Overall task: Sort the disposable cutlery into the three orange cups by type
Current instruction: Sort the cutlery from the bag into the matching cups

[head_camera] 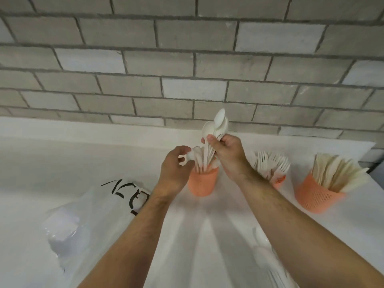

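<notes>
While over the left orange cup (201, 182): right hand (228, 156) fisted around spoons (216, 126); left hand (174, 171) pinching others.

Two bare forearms and hands, seen from a head-worn camera

The left hand (176, 163) and right hand (227, 155) wear no gloves, rings or watch; both forearms are uncovered and hairy, with no sleeve showing down to the picture's lower edge.
</notes>
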